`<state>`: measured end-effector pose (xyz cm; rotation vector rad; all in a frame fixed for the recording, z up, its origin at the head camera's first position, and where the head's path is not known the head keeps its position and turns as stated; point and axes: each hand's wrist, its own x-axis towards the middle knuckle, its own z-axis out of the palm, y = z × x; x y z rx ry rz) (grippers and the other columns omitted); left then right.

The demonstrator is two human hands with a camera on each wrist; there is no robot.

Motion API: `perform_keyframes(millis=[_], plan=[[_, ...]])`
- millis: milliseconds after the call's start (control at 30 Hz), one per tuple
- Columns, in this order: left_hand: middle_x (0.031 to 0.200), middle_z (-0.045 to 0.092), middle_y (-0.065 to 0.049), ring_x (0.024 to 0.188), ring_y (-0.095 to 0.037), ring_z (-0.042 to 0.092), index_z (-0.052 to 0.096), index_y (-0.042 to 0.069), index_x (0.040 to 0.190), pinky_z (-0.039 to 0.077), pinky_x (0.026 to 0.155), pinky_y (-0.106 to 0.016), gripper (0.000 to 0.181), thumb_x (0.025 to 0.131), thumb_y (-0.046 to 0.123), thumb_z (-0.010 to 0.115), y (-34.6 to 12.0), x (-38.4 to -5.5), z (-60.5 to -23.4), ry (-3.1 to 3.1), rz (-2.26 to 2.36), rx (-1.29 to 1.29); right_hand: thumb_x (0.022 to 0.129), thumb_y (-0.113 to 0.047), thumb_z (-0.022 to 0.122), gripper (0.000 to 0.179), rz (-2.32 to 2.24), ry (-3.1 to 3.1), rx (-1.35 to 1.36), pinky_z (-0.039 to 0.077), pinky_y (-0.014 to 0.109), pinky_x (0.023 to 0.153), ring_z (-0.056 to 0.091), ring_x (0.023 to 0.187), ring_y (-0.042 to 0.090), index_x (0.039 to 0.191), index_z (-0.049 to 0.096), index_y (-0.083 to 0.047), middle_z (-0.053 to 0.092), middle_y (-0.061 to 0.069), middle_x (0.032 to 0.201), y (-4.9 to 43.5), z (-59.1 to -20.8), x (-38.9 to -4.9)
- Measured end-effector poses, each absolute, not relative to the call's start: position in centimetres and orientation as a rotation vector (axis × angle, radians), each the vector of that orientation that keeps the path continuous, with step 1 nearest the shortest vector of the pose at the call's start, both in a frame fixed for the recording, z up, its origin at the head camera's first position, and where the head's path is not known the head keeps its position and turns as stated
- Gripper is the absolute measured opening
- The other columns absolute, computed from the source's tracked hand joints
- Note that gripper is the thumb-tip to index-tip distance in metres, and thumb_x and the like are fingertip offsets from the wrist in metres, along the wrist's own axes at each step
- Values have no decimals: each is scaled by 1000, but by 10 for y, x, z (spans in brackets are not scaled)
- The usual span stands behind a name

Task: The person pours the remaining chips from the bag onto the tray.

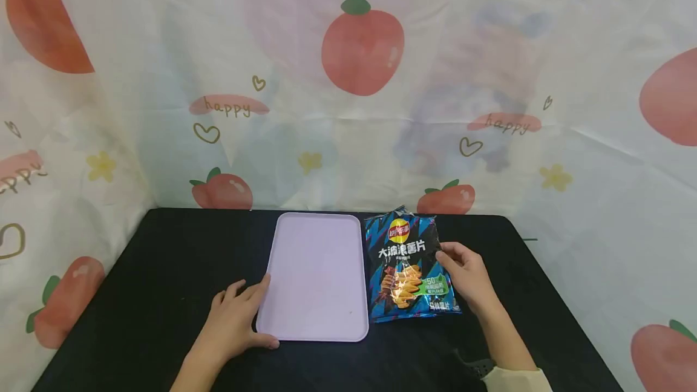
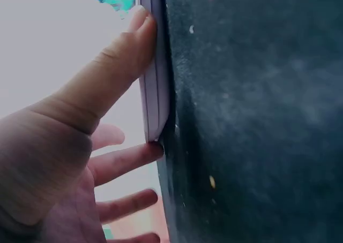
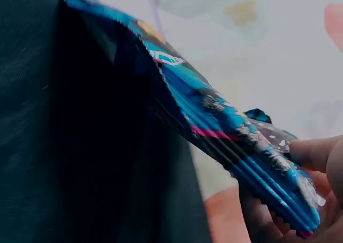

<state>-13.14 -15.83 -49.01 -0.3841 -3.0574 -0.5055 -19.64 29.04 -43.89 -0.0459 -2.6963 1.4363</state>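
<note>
A pale lilac tray (image 1: 313,277) lies flat on the black table. My left hand (image 1: 233,319) rests at its near left corner, thumb against the near edge and index finger along the left side. In the left wrist view the thumb (image 2: 107,71) touches the tray's rim (image 2: 155,88), and the other fingers are spread fairly straight. Right of the tray is a blue and black bag of potato chips (image 1: 400,265). My right hand (image 1: 467,274) pinches the bag's right edge. In the right wrist view the bag (image 3: 214,130) tilts, its held side raised off the table.
The black table (image 1: 163,295) extends to both sides of the tray and bag. A fruit-patterned cloth (image 1: 359,150) hangs behind the table and along its sides. A dark band (image 1: 479,368) is on the right wrist by the pale sleeve (image 1: 517,380).
</note>
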Motion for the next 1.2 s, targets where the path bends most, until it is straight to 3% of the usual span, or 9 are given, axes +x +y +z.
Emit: perform_keyframes(millis=[267,467,600,700,900,1200], plan=[[148,53,-11,135,-48,41,47,11,149,32,100,-74,122,51,74,83,-150,-135,-492,-3093,-445,-326,104,-27,55,35,1417,-2592,200,48,15,82,59,97,3,125,62,-1,66,16,114,280,-404,-193],[150,49,-15,133,-49,44,49,4,146,35,103,-69,121,52,70,85,-141,-139,-490,-3087,-471,-382,103,-21,58,26,1284,-2548,357,50,20,74,61,87,6,121,66,-5,70,11,106,271,-388,-192],[156,42,-11,136,-49,41,45,8,150,36,101,-70,120,55,70,84,-141,-141,-487,-3132,-502,-365,101,-16,61,20,1159,-2505,448,52,21,72,63,83,7,118,68,-10,72,6,99,262,-381,-196],[160,35,-12,140,-53,33,40,13,154,28,101,-78,119,58,72,81,-144,-140,-484,-3180,-517,-327,100,-15,62,18,1091,-2474,499,53,22,69,66,79,9,116,69,-12,73,3,95,254,-378,-199],[163,20,-25,142,-65,8,28,18,159,4,93,-90,123,62,78,74,-146,-139,-489,-3274,-572,-259,93,-7,69,19,915,-2367,679,51,18,69,67,77,8,111,73,-11,74,-1,93,240,-369,-206],[163,17,-26,142,-66,4,24,20,160,3,93,-90,126,60,79,74,-147,-139,-491,-3287,-595,-239,89,-11,75,26,717,-2336,868,55,32,71,69,84,7,114,74,-17,76,-5,99,219,-353,-216]])
